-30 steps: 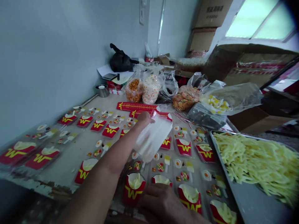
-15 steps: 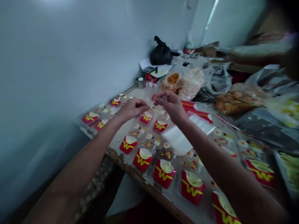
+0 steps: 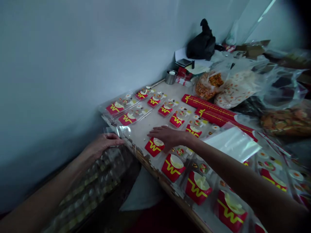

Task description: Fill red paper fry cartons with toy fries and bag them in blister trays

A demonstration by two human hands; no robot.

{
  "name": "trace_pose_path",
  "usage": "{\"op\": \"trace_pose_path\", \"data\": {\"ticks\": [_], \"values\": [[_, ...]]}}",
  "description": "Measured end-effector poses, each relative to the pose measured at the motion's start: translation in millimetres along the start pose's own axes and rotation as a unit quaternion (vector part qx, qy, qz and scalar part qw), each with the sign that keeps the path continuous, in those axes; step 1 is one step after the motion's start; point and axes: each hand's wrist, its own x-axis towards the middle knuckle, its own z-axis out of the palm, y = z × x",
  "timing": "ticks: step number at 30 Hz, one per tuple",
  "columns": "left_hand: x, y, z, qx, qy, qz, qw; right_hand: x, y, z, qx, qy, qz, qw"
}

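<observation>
My left hand is closed with thumb and fingers together on a clear plastic piece, just off the table's left corner. The plastic is see-through, so its full shape is hard to make out. My right hand lies low over the table with fingers stretched out flat, by a red pack with a yellow W. Whether its palm touches the pack cannot be seen. Rows of similar clear packs surround it, each with a red fries-box shape and small food pieces, such as the front pack.
Below the left hand is a stack of clear trays. White plastic bags and long red card strips lie on the right. Behind stand a metal cup, filled clear bags and a black bag. A wall borders the left.
The view has swung left. My hands, close together over the packs before, are now apart: the left by the table's corner with clear plastic, the right spread flat after a pinch.
</observation>
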Motion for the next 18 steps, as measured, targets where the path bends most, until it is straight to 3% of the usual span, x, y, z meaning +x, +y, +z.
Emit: {"op": "trace_pose_path", "data": {"ticks": [5,8,13,18], "values": [[-2.0,1.3,14.5,-0.009,-0.024,0.038,0.999,17.6,-4.7,2.1,-0.065,0.052,-0.02,0.996],[-4.6,1.8,14.8,0.004,-0.043,0.01,0.999,14.4,-8.9,-4.1,-0.062,0.092,-0.015,0.994],[-7.2,5.5,19.2,0.009,0.024,0.046,0.999,-12.1,-22.2,-28.9,-0.044,0.191,0.001,0.981],[-16.8,26.1,48.6,0.044,0.064,0.066,0.995,-55.5,-24.0,-47.5,-0.063,0.266,0.07,0.959]]}}
